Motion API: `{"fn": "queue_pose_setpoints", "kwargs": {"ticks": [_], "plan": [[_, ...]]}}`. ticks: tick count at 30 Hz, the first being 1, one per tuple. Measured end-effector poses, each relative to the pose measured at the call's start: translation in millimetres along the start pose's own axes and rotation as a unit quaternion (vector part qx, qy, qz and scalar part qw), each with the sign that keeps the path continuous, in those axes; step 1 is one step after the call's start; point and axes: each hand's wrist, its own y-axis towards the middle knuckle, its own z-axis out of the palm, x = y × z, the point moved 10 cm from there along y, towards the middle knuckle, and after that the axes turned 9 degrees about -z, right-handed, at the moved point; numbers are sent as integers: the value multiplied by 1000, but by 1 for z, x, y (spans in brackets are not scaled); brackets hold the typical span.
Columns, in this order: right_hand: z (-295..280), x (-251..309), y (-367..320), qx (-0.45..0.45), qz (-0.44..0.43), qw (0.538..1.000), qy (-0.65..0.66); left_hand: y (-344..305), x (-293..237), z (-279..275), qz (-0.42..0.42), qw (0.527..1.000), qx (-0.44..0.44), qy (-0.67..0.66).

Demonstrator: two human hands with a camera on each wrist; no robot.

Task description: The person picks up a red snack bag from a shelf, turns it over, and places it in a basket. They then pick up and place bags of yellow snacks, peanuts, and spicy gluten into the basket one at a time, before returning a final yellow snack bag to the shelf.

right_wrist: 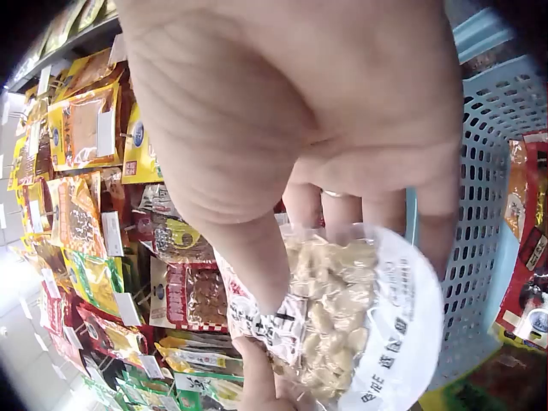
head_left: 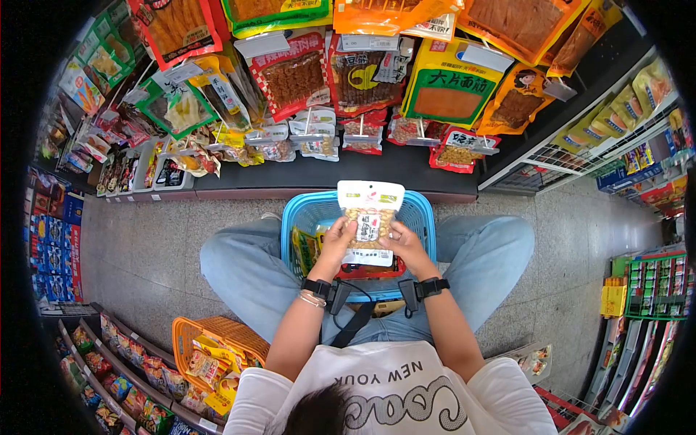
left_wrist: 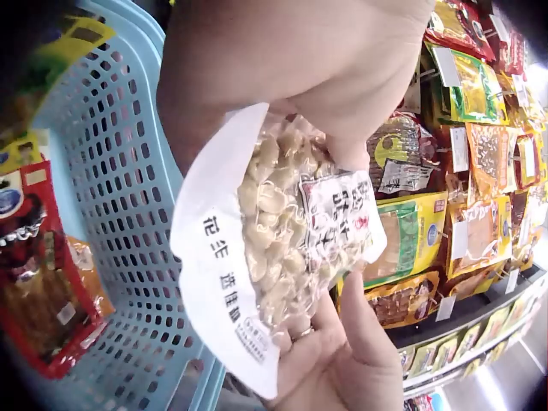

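A clear-and-white packet of peanuts (head_left: 370, 250) is held up over the blue basket (head_left: 428, 210), its printed front toward the head camera. My left hand (head_left: 336, 243) grips the packet's left edge, thumb on the front. On the opposite edge my right hand (head_left: 407, 245) pinches it, thumb across the label and fingers behind. In the left wrist view the pale nuts of the peanut packet (left_wrist: 274, 223) show through the plastic. The right wrist view shows the thumb of my right hand (right_wrist: 248, 248) lying on the label. Inside the basket lie a red snack packet (right_wrist: 538, 248) and several yellow-green ones (head_left: 304, 246).
Snack packets such as a yellow-green one (head_left: 455, 83) hang on hooks above a dark shelf base (head_left: 326, 172) in front. Bent legs in jeans (head_left: 243, 261) flank the basket. An orange basket (head_left: 217, 330) with yellow packets stands behind left. Another rack (head_left: 656, 286) stands right.
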Motion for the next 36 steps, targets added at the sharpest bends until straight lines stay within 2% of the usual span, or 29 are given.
{"fn": "queue_pose_setpoints", "kwargs": {"ticks": [4, 7, 13, 16, 19, 22, 36], "plan": [[-12, -3, -1, -31, -5, 999, -9, -2, 9, 16, -31, 997, 64, -2], [-15, -5, -2, -25, 15, 999, -16, -5, 6, 19, -47, 996, 63, -35], [-13, -7, 1, -4, -1, 1000, 20, -3, 9, 18, -45, 996, 73, -10], [-14, -8, 1, -6, -13, 1000, 5, -5, 6, 18, -45, 997, 62, -22], [-16, -15, 0, -18, 15, 999, 40, -3, 12, 13, -64, 995, 34, -66], [-23, -24, 0, -68, 30, 994, 82, -1, 12, 13, -58, 994, 46, -81], [-27, -25, -1, -64, 38, 997, 34, 1, 23, 9, -89, 991, 32, -98]]}}
